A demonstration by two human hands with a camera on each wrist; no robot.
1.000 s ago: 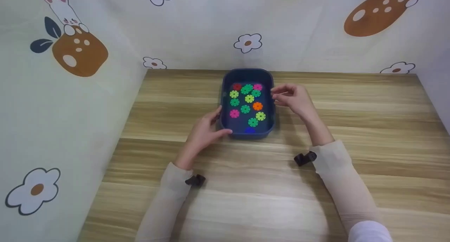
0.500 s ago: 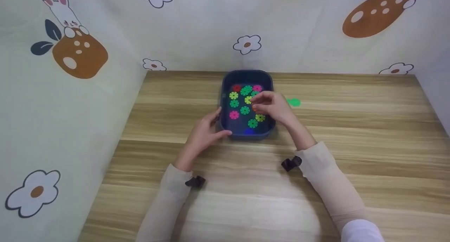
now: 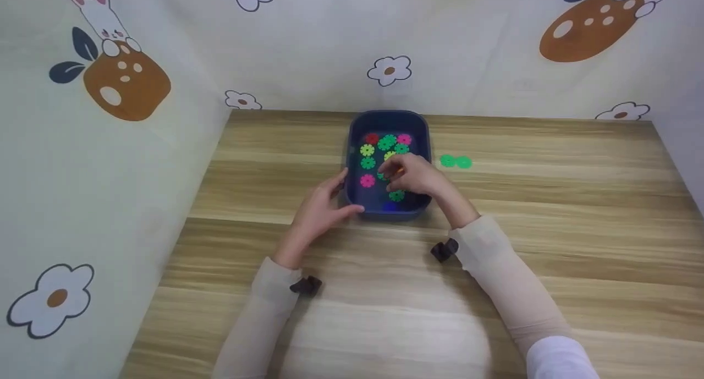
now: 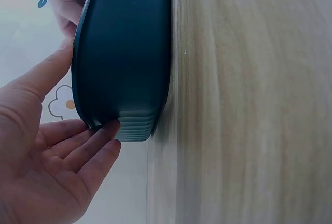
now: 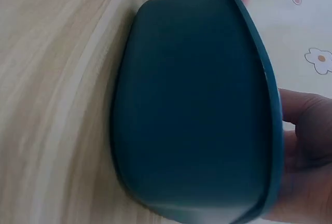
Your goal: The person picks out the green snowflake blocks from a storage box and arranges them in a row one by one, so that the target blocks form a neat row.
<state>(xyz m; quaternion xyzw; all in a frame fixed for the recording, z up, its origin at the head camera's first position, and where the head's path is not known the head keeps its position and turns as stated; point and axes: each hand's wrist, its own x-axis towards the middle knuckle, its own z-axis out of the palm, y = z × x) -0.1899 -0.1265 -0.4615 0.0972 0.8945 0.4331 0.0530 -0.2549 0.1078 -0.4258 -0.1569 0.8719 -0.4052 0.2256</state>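
A dark blue plastic bin (image 3: 388, 216) stands on the wooden table, with several small notched plastic discs inside, among them a pink disc (image 3: 367, 181) and a red disc (image 3: 372, 139). My left hand (image 3: 318, 209) rests on the bin's near left corner. In the left wrist view its thumb (image 4: 49, 73) touches the rim and its fingers (image 4: 93, 151) lie against the outer wall. My right hand (image 3: 413, 174) hangs over the bin's right half, fingers bent downward and apart, and covers some discs. No disc shows between its fingers. In the right wrist view, the bin wall (image 5: 192, 94) hides its fingertips.
Two green discs (image 3: 456, 161) lie side by side on the table (image 3: 550, 203), right of the bin. A pale curtain with printed flowers (image 3: 389, 71) stands behind the table and along its left side.
My right hand has moved left from the bin's right rim to over its inside, then a little nearer. The two green discs beside the bin have come into view. My left hand keeps its place.
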